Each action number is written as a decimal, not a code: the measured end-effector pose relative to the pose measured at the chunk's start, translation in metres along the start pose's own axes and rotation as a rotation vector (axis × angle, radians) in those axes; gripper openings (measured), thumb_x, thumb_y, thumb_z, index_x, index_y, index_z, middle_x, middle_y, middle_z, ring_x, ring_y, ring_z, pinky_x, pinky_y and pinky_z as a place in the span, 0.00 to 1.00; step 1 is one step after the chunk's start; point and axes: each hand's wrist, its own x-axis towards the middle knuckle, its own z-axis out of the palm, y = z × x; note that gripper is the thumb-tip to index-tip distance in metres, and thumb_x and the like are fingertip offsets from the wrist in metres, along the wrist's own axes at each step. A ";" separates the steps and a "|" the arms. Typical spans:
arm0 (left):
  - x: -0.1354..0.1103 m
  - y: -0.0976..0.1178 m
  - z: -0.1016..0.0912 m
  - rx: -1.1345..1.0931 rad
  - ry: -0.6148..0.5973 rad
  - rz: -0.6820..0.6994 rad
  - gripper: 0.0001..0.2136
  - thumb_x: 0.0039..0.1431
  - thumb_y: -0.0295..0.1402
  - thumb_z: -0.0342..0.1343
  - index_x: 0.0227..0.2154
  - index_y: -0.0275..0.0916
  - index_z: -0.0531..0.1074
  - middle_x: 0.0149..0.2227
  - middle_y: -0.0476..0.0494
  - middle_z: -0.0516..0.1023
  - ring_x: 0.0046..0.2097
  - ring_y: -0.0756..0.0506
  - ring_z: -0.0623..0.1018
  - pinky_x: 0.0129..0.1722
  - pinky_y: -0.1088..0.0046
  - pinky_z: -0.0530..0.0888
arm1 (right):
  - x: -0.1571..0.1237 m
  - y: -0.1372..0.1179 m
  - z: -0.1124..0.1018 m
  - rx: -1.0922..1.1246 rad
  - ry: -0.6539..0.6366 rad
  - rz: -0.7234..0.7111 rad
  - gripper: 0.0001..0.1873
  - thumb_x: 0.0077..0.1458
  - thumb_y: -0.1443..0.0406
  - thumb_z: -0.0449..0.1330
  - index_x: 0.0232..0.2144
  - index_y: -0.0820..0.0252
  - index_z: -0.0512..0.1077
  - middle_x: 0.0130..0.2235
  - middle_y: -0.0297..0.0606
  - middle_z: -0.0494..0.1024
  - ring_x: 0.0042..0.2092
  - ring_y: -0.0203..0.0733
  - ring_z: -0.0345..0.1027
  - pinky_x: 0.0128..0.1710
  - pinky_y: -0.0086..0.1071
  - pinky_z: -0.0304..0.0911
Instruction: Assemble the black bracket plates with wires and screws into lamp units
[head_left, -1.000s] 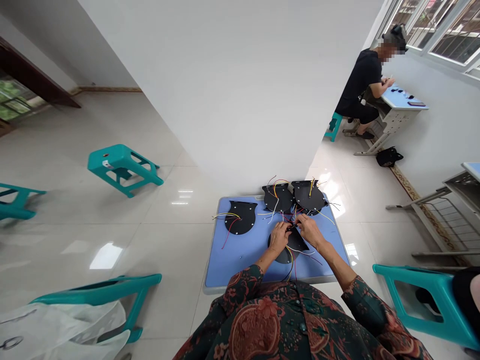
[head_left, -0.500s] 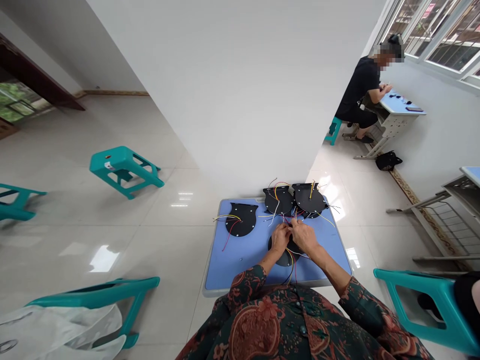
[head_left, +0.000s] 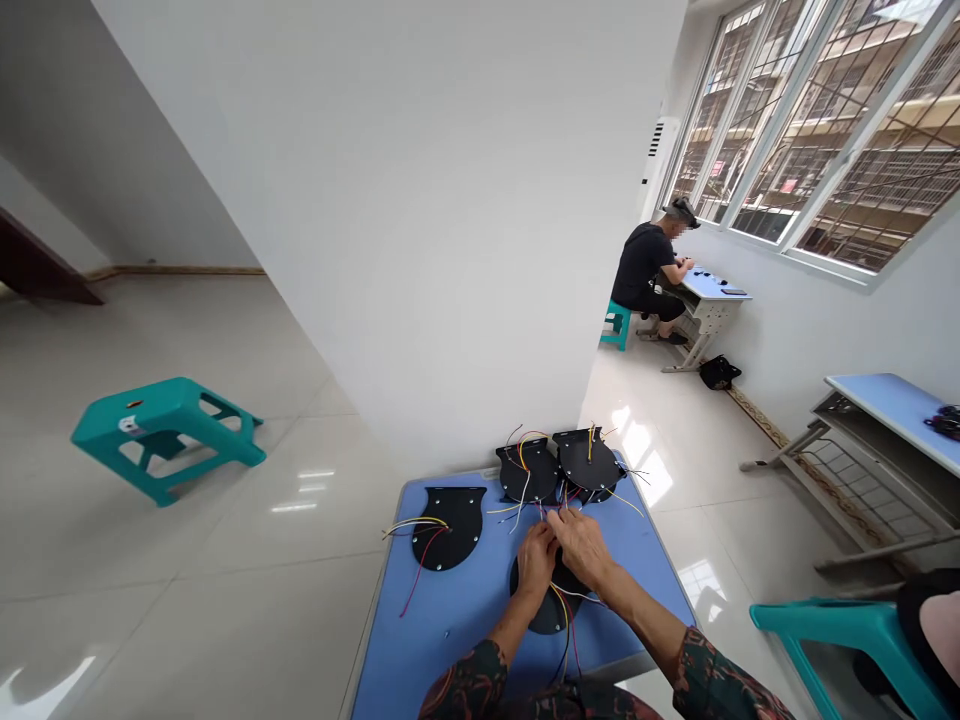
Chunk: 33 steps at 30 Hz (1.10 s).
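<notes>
My left hand point(head_left: 537, 562) and my right hand point(head_left: 582, 545) are close together over a black round plate point(head_left: 550, 618) with yellow, red, white and black wires. Their fingers are closed and meet at the plate's far edge; what is pinched between them is hidden. Just beyond my fingertips, black plates with loose wires are piled at the back of the desk, among them one at the left of the pile point(head_left: 538, 484) and one at the right point(head_left: 592, 472). Another black plate point(head_left: 459, 540), with yellow, white and red wires, lies apart to the left.
The blue desk point(head_left: 409, 640) stands against a white pillar point(head_left: 450, 250). Teal stools stand on the floor at left point(head_left: 169, 425) and right point(head_left: 825, 615). A person in black point(head_left: 645, 262) sits at another desk by the window. A second blue-topped desk point(head_left: 885, 400) is at right.
The view has tilted up, so the desk and my hands sit lower in the picture and more window shows. My hands stay together at the same plate, with fingers still closed.
</notes>
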 end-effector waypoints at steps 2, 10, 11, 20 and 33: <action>-0.001 -0.001 0.002 -0.007 0.013 -0.002 0.12 0.62 0.23 0.54 0.39 0.42 0.81 0.41 0.43 0.83 0.44 0.42 0.80 0.46 0.64 0.76 | -0.002 0.008 0.000 0.007 -0.008 -0.075 0.13 0.58 0.78 0.52 0.41 0.59 0.70 0.42 0.42 0.79 0.44 0.45 0.72 0.38 0.33 0.60; 0.001 0.002 0.000 0.019 -0.022 -0.040 0.11 0.63 0.23 0.54 0.31 0.39 0.80 0.34 0.44 0.81 0.39 0.44 0.79 0.42 0.69 0.74 | -0.003 0.015 -0.001 0.045 0.026 0.044 0.07 0.67 0.66 0.53 0.46 0.61 0.67 0.39 0.44 0.80 0.39 0.45 0.74 0.33 0.33 0.58; 0.001 0.002 0.000 0.023 -0.020 -0.044 0.11 0.63 0.22 0.53 0.31 0.39 0.80 0.33 0.44 0.81 0.39 0.44 0.79 0.41 0.69 0.74 | -0.003 0.011 -0.001 0.045 0.037 0.088 0.09 0.68 0.64 0.52 0.46 0.62 0.67 0.39 0.44 0.80 0.38 0.46 0.75 0.33 0.34 0.57; 0.001 0.002 -0.005 -0.002 -0.055 -0.051 0.09 0.62 0.23 0.56 0.34 0.40 0.80 0.37 0.45 0.82 0.42 0.44 0.79 0.45 0.67 0.75 | -0.004 0.007 -0.008 0.061 0.016 0.012 0.14 0.59 0.77 0.52 0.43 0.59 0.69 0.44 0.42 0.79 0.48 0.46 0.71 0.41 0.33 0.60; 0.002 0.005 -0.004 0.022 -0.030 -0.079 0.11 0.61 0.20 0.52 0.29 0.38 0.77 0.34 0.44 0.79 0.39 0.44 0.78 0.41 0.69 0.73 | 0.001 0.005 -0.014 0.047 0.013 0.176 0.09 0.68 0.67 0.51 0.46 0.63 0.68 0.40 0.49 0.80 0.43 0.50 0.76 0.35 0.35 0.60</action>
